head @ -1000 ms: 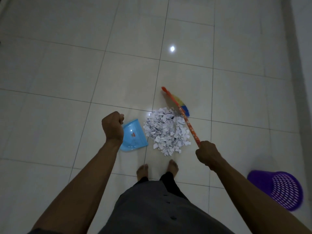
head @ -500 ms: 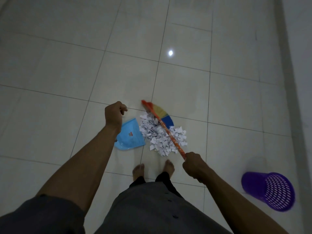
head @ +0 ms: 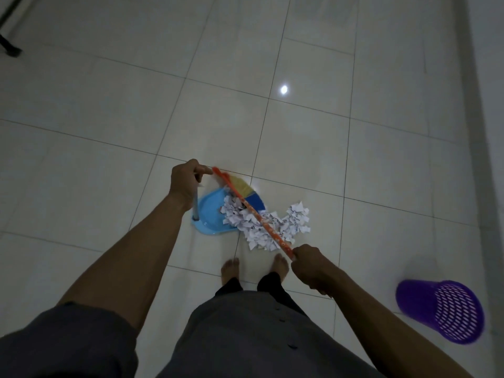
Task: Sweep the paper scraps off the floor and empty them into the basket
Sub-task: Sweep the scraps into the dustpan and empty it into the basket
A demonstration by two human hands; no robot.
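The pale tiled floor [head: 109, 105] filled the view, and the blue dustpan [head: 210, 216] sat on it just ahead of the person's bare feet. Well to the right of the dustpan and nearer the person stood the purple basket [head: 414, 298], apart from everything else. The broom [head: 253, 213] lay slantwise over the dustpan's open right side, its yellow and blue bristles fanned just behind the mouth. The paper scraps [head: 289, 227] were heaped against that mouth: a few already lay inside the dustpan's lip, while most trailed off to its right on the tiles. The left hand [head: 185, 181] had its fingers curled round the dustpan's upright handle, above its far edge. The right hand [head: 311, 266], to the dustpan's right and close to the feet, was closed round the near end of the broom stick. The step in hand looked like driving the heap into the dustpan, barely begun. The next move would call for drawing the bristles leftward through the right-hand scraps while the lip was kept flat on the tiles, so that nothing slid under it.
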